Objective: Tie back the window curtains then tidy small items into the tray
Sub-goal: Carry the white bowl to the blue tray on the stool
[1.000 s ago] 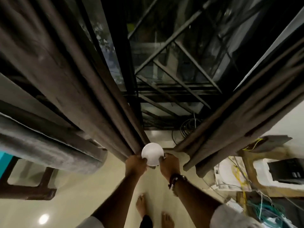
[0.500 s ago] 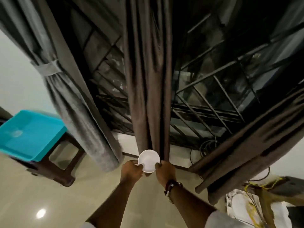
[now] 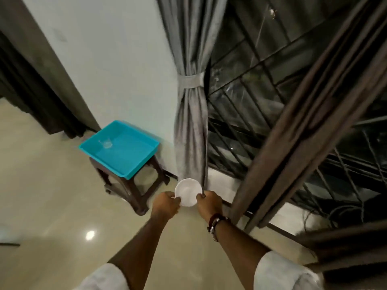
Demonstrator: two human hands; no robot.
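View has swung left since earlier: teal tray [image 3: 134, 167] on stool [image 3: 134, 191] now ahead. Left hand [image 3: 165, 207] and right hand [image 3: 209, 204] pinch opposite rims of round white bowl [image 3: 188, 194], opening up, near tied grey curtain [image 3: 191, 114].

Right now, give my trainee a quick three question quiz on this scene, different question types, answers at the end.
1. True or false: both hands hold the white dish.
2. What does the blue tray rest on? A) the floor B) a dark stool C) the windowsill
3. Fill in: the grey curtain by the wall is gathered with a ____.

Key:
1. True: the left hand and right hand grip opposite edges.
2. B, the dark stool.
3. Tieback band.
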